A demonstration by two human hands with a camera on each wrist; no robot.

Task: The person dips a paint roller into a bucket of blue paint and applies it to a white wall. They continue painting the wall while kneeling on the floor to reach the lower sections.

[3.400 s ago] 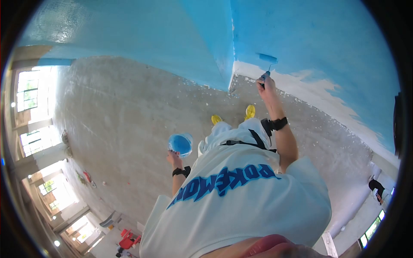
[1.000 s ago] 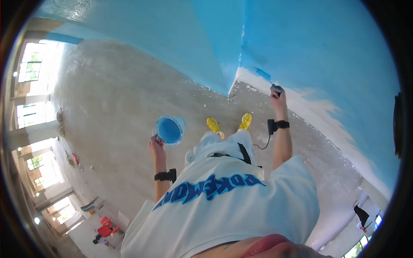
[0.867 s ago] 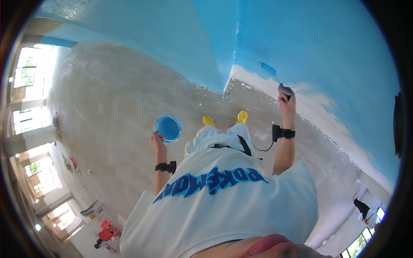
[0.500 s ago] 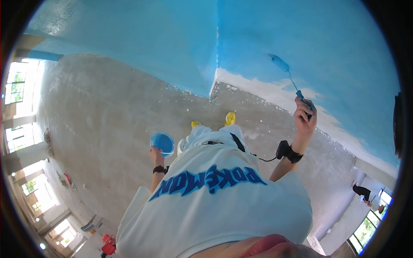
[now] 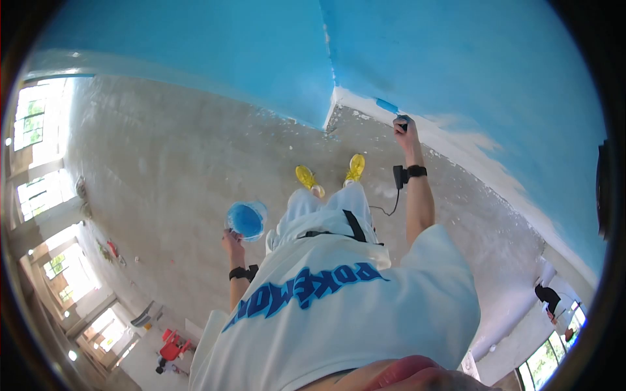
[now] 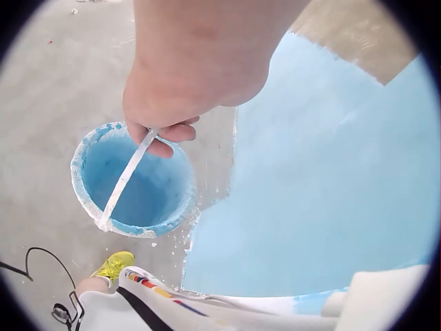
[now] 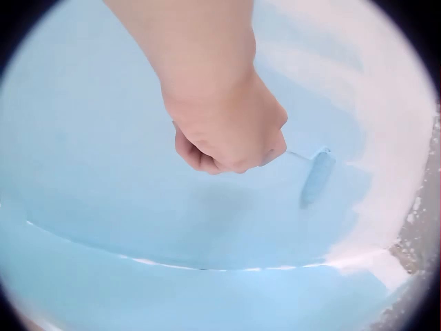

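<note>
Blue paint covers the big wall (image 5: 469,72) across the top of the head view, and it meets another blue wall (image 5: 215,58) at a corner near the top middle. Along the bottom edge of the right-hand wall runs a white strip (image 5: 482,153) with no paint on it yet; it starts at the corner and slants down to the right side of the frame. Below both walls lies the grey floor (image 5: 169,169), rough and speckled with white bits, with lots of open room on the left and middle.

Next in size is the white shirt (image 5: 345,313) with blue letters, filling the lower middle. Two yellow shoes (image 5: 355,168) stand on the floor close to the corner.

The bucket (image 6: 131,181) hangs in the left part of the head view, over bare floor and well apart from the walls. It has blue paint inside and a white crusty rim. The left hand (image 6: 179,83) has its fingers curled around the thin white handle (image 6: 127,178) of the bucket.

The right hand (image 7: 227,127) is a tight fist around the roller's grip, which is hidden inside the fist. The small roller (image 7: 315,176) lies against the wall just beside the edge where blue meets white.
</note>
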